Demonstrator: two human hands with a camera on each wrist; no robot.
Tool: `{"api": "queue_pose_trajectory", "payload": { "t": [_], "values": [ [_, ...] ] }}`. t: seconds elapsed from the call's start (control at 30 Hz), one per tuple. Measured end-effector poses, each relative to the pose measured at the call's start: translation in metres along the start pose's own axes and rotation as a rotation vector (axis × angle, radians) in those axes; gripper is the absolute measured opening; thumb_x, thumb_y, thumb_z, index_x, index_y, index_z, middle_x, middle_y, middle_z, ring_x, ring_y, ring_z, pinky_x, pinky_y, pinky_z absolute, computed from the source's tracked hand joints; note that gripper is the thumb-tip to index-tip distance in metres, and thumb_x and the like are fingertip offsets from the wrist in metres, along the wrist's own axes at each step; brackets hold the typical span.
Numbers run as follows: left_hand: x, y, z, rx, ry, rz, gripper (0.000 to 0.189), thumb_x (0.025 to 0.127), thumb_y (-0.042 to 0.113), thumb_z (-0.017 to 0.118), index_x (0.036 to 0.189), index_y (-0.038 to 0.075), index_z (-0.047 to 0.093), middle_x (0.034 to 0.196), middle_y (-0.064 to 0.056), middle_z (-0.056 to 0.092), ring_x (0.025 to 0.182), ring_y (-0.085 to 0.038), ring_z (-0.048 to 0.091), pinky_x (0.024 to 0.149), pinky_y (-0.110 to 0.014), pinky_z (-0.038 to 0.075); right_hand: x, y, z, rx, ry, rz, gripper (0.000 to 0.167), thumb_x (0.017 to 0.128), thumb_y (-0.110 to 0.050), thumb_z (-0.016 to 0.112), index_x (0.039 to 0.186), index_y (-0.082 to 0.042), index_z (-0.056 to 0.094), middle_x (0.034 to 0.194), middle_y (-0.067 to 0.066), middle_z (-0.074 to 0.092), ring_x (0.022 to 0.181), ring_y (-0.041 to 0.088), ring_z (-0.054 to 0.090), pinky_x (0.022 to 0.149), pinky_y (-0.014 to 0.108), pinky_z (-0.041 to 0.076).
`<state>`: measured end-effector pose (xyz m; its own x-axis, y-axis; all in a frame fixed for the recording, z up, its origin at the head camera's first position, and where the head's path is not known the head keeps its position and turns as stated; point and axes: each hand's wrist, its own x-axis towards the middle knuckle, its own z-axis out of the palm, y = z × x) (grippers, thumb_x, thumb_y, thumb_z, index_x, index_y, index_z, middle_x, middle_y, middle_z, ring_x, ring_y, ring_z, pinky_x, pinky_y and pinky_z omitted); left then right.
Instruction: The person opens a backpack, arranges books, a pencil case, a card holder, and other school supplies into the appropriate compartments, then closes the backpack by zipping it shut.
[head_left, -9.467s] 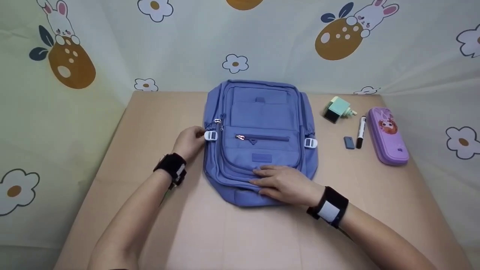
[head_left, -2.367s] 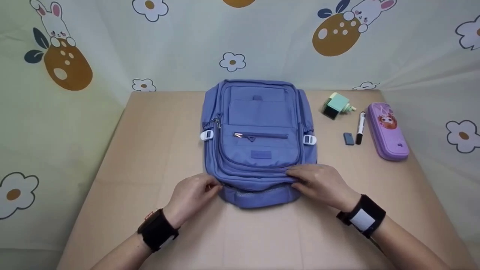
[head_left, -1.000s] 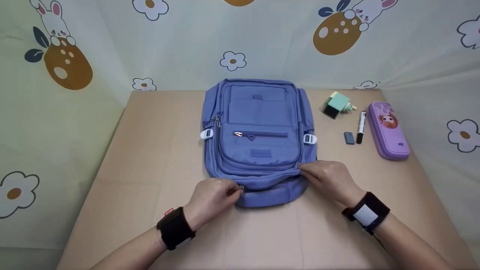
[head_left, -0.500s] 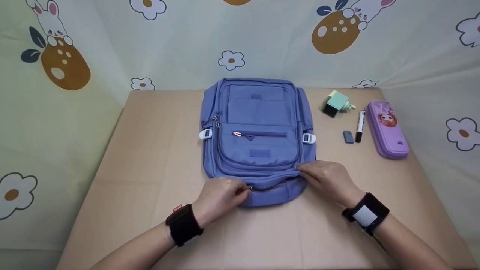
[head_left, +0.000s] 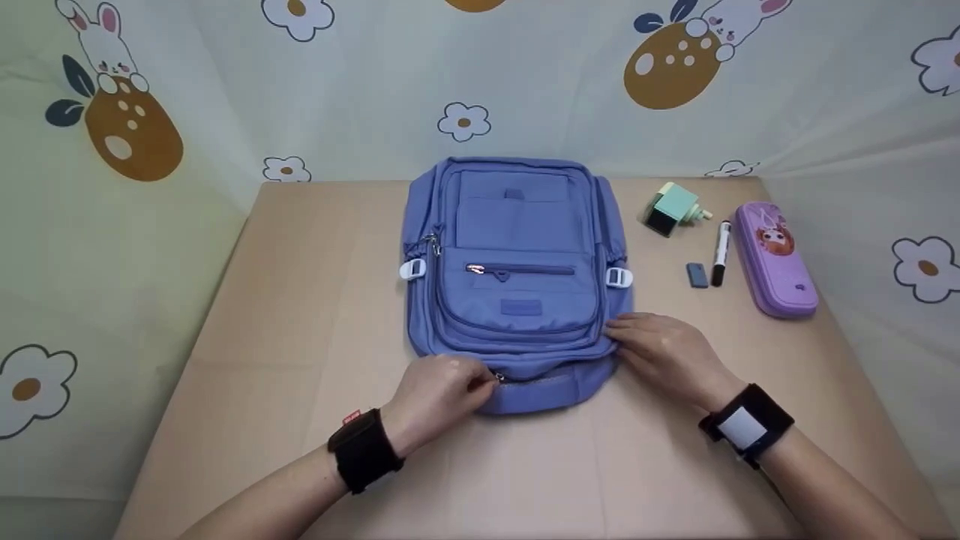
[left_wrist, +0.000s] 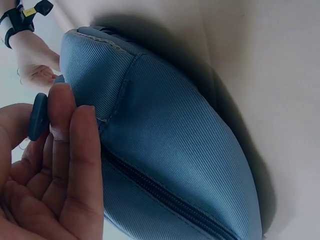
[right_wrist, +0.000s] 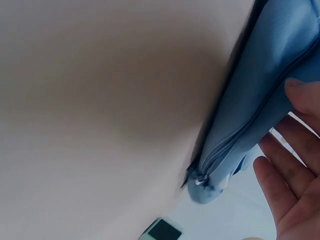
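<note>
A blue backpack (head_left: 517,225) lies on its back on the table, front pockets facing up. At its lower edge my left hand (head_left: 442,394) pinches a zipper pull (left_wrist: 38,116), a blue tab between thumb and index finger in the left wrist view. Beside it the metal slider (head_left: 500,377) shows on the zipper that curves round the bag's bottom. My right hand (head_left: 671,358) rests its fingertips against the bag's lower right side. In the right wrist view its fingers (right_wrist: 280,182) are spread and fairly straight, with another run of the zipper (right_wrist: 260,107) near the thumb.
Right of the bag on the table (head_left: 300,300) lie a mint-green and black block-shaped thing (head_left: 673,210), a small grey-blue eraser-like block (head_left: 697,275), a black-and-white marker (head_left: 721,253) and a purple pencil case (head_left: 776,259). A printed curtain (head_left: 375,97) hangs behind.
My left hand has gone from the left side buckle down to the bottom edge and rightward along the zipper, drawing the pull. My right hand has just let go of the bag's edge.
</note>
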<state>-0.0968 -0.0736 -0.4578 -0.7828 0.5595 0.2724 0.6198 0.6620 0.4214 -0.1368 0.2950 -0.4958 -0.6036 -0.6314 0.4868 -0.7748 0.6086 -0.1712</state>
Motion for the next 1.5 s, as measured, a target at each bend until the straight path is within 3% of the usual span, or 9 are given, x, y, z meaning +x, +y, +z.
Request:
{"api": "queue_pose_trajectory", "payload": {
  "t": [0.2, 0.4, 0.73, 0.93, 1.07, 1.27, 1.4, 1.5],
  "values": [
    [-0.001, 0.000, 0.001, -0.005, 0.002, 0.005, 0.007, 0.089, 0.017, 0.075, 0.084, 0.019, 0.080, 0.076, 0.011, 0.071, 0.065, -0.003, 0.063, 0.055, -0.025, 0.050, -0.002, 0.009, 0.003, -0.049, -0.004, 0.006, 0.029, 0.082, -0.001, 0.080, 0.111, -0.005, 0.077, 0.116, 0.010, 0.074, 0.113, 0.029, 0.068, 0.096, 0.045, 0.053],
    [0.002, 0.005, 0.008, -0.026, -0.003, 0.014, 0.007, 0.089, 0.018, 0.075, 0.084, 0.019, 0.080, 0.075, 0.012, 0.071, 0.065, -0.001, 0.062, 0.055, -0.023, 0.048, -0.001, 0.010, 0.008, -0.059, 0.028, 0.004, 0.024, 0.081, 0.000, 0.080, 0.103, -0.009, 0.079, 0.108, 0.006, 0.076, 0.105, 0.024, 0.071, 0.088, 0.041, 0.057],
    [0.023, 0.026, 0.019, 0.076, 0.011, 0.139, 0.020, 0.089, 0.017, 0.074, 0.069, 0.020, 0.071, 0.060, 0.013, 0.054, 0.053, -0.002, 0.047, 0.046, -0.027, 0.044, 0.002, 0.008, 0.011, -0.063, 0.036, 0.011, 0.025, 0.080, 0.000, 0.082, 0.103, -0.010, 0.079, 0.106, 0.005, 0.077, 0.100, 0.023, 0.073, 0.085, 0.039, 0.059],
    [0.031, 0.033, 0.022, 0.102, 0.022, 0.164, 0.032, 0.089, 0.017, 0.073, 0.061, 0.019, 0.058, 0.056, 0.012, 0.043, 0.050, -0.004, 0.041, 0.043, -0.027, 0.041, 0.002, 0.010, 0.012, -0.070, 0.052, 0.003, 0.025, 0.079, -0.002, 0.083, 0.102, -0.011, 0.079, 0.104, 0.004, 0.077, 0.097, 0.022, 0.073, 0.083, 0.039, 0.059],
    [0.034, 0.033, 0.023, 0.095, 0.003, 0.163, 0.029, 0.091, 0.020, 0.074, 0.064, 0.018, 0.063, 0.056, 0.011, 0.050, 0.050, -0.005, 0.045, 0.044, -0.028, 0.043, 0.002, 0.010, 0.012, -0.066, 0.053, 0.002, 0.025, 0.079, -0.001, 0.083, 0.103, -0.010, 0.079, 0.104, 0.004, 0.077, 0.098, 0.022, 0.073, 0.083, 0.039, 0.059],
    [0.030, 0.032, 0.010, 0.126, -0.090, 0.122, 0.018, 0.094, 0.032, 0.074, 0.079, 0.021, 0.076, 0.067, 0.011, 0.067, 0.055, -0.005, 0.057, 0.046, -0.025, 0.044, 0.001, 0.010, 0.013, -0.065, 0.046, 0.018, 0.027, 0.078, 0.000, 0.084, 0.102, -0.011, 0.079, 0.104, 0.004, 0.077, 0.098, 0.022, 0.073, 0.083, 0.039, 0.059],
    [0.023, 0.026, -0.007, 0.142, -0.036, 0.145, 0.018, 0.093, 0.033, 0.076, 0.081, 0.020, 0.075, 0.071, 0.009, 0.067, 0.059, -0.008, 0.060, 0.048, -0.027, 0.047, 0.000, 0.009, 0.013, -0.061, 0.046, 0.023, 0.027, 0.078, 0.000, 0.084, 0.102, -0.011, 0.079, 0.104, 0.004, 0.077, 0.098, 0.022, 0.073, 0.084, 0.038, 0.059],
    [0.019, 0.013, -0.019, 0.113, 0.006, 0.188, 0.012, 0.090, 0.027, 0.079, 0.093, 0.016, 0.076, 0.083, 0.006, 0.068, 0.073, -0.011, 0.062, 0.061, -0.028, 0.051, 0.000, 0.009, 0.012, -0.063, 0.038, 0.031, 0.026, 0.079, -0.001, 0.084, 0.102, -0.011, 0.079, 0.104, 0.004, 0.077, 0.098, 0.022, 0.073, 0.084, 0.038, 0.059]
  ]
}}
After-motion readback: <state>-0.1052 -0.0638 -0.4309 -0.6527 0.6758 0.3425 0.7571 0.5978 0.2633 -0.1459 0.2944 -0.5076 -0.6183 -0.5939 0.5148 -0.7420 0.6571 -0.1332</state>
